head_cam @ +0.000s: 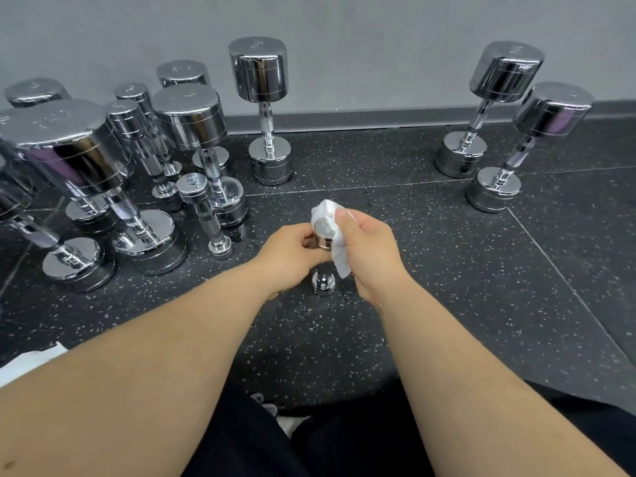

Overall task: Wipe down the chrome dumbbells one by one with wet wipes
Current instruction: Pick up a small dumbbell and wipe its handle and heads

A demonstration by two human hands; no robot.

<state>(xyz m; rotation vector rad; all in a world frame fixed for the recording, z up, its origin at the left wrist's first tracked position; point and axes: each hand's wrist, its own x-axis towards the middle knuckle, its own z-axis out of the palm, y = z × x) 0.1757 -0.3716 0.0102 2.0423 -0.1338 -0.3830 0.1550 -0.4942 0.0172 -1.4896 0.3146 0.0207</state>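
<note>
- Small chrome dumbbell (322, 231) stood upright on the black speckled floor (447, 270), centre of view, directly before the person. Its lower head rested on the floor and its upper head sat between the two hands.
- Left hand (290, 256) gripped the dumbbell from the left, fingers curled round just beneath the upper head. The fingertips were hidden behind the metal.
- Right hand (370, 251) held a white wet wipe (327, 210), thumb and fingers pinched closed on it. The wipe was pressed against the right and far side of the upper head. One loose end stuck up above the head and another hung down beside the handle.
- The flat top face of the upper head was bare and visible.
- Left of the hands, a crowded group of dumbbells (192, 118) in mixed sizes stood on end, several touching or nearly so. A like-sized small one (198, 191) stood nearest the hands.
- A tall dumbbell (260, 70) stood alone near the grey wall (378, 46), just right of that group.
- Well apart, far right: rear right dumbbell (506, 72) and front right dumbbell (550, 110), both on end, close together.
- White sheet (31, 359) at the lower left edge, partly hidden by the left forearm; could not tell what it was.
- Black trousers (344, 442) along the bottom edge.
</note>
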